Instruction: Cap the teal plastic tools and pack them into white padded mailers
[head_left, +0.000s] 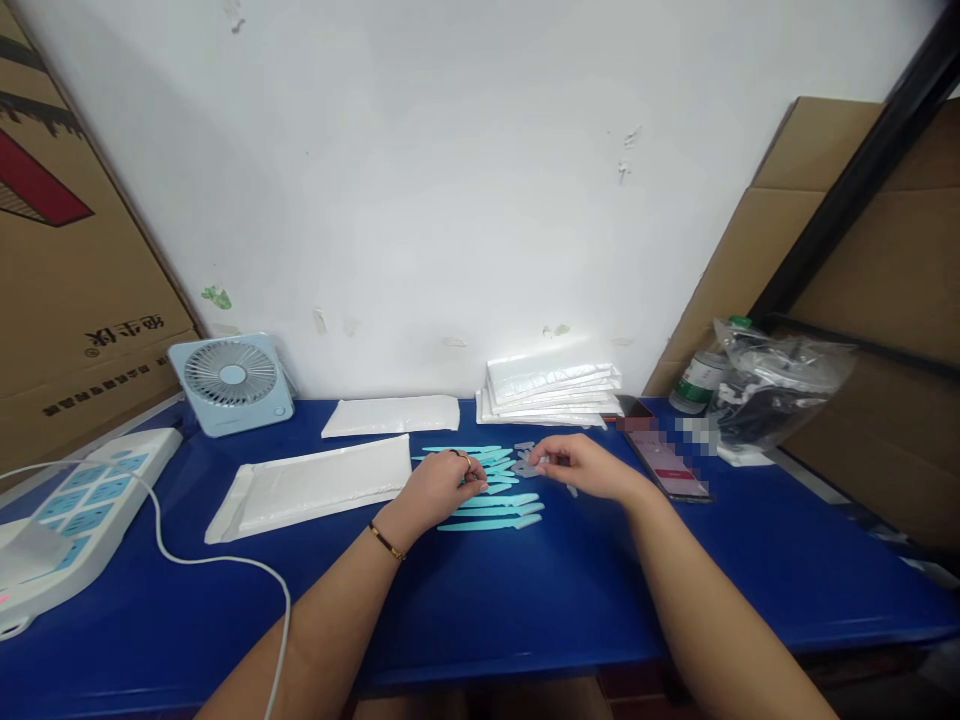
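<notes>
Turquoise sticks (489, 511) lay just below the frame's centre, likely light, stiff and slick, best taken mid-shaft, our left hand (446, 485) curled over them, our right hand (574, 465) narrowed beside clear pieces (523, 468), either's hold we couldn't tell.

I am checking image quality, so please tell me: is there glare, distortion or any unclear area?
Head view: soft, fairly even light; sheen on the clear bag; apparent wide-lens stretching toward the edges, as on the left cardboard box; pixelation over part of the phone; translucent pieces near the right hand hard to make out.
</notes>
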